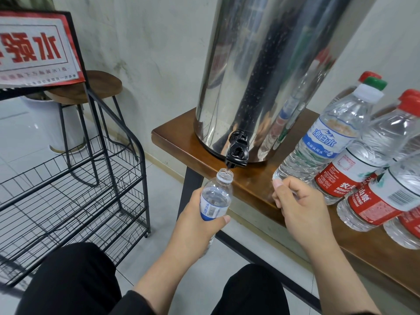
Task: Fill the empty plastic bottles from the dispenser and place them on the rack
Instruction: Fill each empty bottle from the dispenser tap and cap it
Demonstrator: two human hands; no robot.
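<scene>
Below the tap [236, 155], left hand [195, 221] grips the bottle [216, 198]; right hand [297, 208] curled, seemingly empty

the left hand [200, 220] reaches forward on a bare forearm, fingers and thumb curled round a small bottle [217, 196], holding it upright. the right hand [297, 208] is raised beside it, fingers curled in loosely, thumb up; whether it pinches anything is unclear.

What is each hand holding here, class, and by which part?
The left hand grips the uncapped small bottle round its labelled body. The right hand is curled; whether it holds anything cannot be told.
</scene>
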